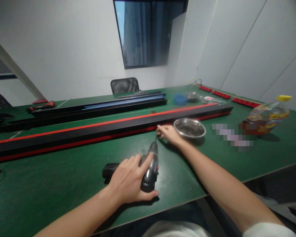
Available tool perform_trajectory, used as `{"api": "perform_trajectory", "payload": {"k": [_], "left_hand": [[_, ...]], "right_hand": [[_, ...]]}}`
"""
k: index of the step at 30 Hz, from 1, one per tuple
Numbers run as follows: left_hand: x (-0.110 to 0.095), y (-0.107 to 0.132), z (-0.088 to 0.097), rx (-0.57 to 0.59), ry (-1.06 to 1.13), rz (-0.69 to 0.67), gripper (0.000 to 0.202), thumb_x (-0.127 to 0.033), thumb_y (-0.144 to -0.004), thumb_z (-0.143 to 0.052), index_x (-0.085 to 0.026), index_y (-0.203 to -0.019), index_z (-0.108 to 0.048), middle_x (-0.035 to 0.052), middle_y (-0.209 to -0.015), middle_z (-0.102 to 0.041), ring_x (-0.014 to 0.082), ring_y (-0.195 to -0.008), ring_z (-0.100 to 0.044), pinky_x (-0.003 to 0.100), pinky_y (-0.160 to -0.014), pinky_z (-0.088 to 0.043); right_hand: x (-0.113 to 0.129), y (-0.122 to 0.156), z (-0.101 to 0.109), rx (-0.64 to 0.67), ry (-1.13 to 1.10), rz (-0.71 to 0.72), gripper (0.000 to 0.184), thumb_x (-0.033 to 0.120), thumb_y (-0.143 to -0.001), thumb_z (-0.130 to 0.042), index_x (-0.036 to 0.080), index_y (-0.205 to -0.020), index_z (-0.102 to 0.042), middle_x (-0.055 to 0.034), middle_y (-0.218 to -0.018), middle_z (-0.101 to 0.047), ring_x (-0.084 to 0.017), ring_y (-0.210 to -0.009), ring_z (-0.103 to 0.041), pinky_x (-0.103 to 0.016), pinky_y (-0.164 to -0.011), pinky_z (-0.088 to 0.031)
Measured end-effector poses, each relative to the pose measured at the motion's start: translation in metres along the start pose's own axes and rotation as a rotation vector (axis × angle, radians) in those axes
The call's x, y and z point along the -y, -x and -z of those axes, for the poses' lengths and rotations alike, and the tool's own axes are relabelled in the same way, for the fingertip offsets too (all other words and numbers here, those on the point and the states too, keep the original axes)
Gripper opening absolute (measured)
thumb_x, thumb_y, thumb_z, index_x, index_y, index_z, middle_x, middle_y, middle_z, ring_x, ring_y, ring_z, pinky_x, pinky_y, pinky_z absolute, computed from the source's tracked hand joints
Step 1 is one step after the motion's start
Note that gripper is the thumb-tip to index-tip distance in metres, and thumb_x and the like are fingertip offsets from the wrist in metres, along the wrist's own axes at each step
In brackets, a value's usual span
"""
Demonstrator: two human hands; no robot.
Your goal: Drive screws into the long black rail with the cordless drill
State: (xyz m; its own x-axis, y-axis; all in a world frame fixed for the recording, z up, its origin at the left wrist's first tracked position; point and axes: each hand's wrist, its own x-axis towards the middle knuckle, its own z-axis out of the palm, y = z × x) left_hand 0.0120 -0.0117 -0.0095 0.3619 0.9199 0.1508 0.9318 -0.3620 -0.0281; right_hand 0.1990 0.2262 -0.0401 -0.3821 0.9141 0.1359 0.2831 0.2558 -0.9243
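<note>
On its side on the green table lies a black cordless drill [151, 169], its bit aimed at the long black bar with red edges [118, 125]. My left hand [129, 177] is wrapped round the drill's body, index finger along the top. My right hand [169, 133] pinches with thumb and fingers just beyond the bit's tip, close to the bar's near red edge. What sits between those fingertips is too small to make out. Beside my right wrist stands a steel bowl [189, 127] holding small dark pieces, likely loose hardware.
Dark and blue long bars [128, 104] lie farther back on the table [64, 177]. At right stands a tilted-looking plastic bottle with a yellow cap [268, 115]. Red blocks [245, 102] line the right edge. A blue dish [180, 99] and a chair [125, 85] are at the back.
</note>
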Motion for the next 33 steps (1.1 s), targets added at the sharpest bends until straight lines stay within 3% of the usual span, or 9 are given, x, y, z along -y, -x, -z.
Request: {"api": "perform_trajectory", "payload": {"k": [28, 33], "left_hand": [[-0.001, 0.0, 0.0, 0.003, -0.021, 0.0, 0.112, -0.086, -0.075, -0.053, -0.024, -0.162, -0.022, 0.015, -0.119, -0.055, 0.033, -0.097, -0.057, 0.047, -0.086, -0.05], [-0.009, 0.0, 0.001, 0.003, -0.039, 0.052, 0.113, -0.086, -0.075, -0.056, -0.024, -0.163, -0.02, 0.0142, -0.118, -0.054, 0.0326, -0.097, -0.056, 0.046, -0.085, -0.051]], "right_hand": [[0.022, 0.014, 0.002, 0.079, 0.147, 0.03, 0.04, 0.044, -0.099, -0.059, 0.011, -0.097, -0.081, -0.0115, -0.097, -0.079, -0.016, -0.069, -0.068, -0.026, -0.07, -0.052], [0.019, 0.014, 0.002, 0.019, 0.258, 0.11, 0.039, 0.045, -0.1, -0.057, 0.014, -0.099, -0.081, -0.0104, -0.098, -0.079, -0.02, -0.081, -0.072, -0.029, -0.077, -0.052]]}}
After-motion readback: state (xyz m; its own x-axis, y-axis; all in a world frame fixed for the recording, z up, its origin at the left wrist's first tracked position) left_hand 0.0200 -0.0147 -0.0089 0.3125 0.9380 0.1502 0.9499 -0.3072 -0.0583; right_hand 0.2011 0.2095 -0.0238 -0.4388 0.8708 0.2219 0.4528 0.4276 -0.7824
